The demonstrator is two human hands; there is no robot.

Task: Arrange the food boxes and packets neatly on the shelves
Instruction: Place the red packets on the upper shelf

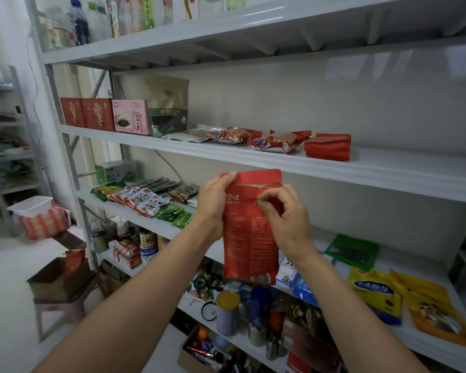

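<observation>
Two bare forearms reach up from below. The left hand (215,203) grips the top left edge of a red pouch (249,238); the right hand (287,218) pinches its torn top strip with curled fingers. The pouch hangs upright in the air, in front of the rack. Behind it to the right, a green packet (352,251) and yellow packets (374,294) lie flat on the lower shelf (420,267). Farther up, a red packet (327,146), candy bags (277,142), a pink box (131,117) and red boxes (86,113) sit on the next shelf (253,157). Bottles (78,22) line the top.
</observation>
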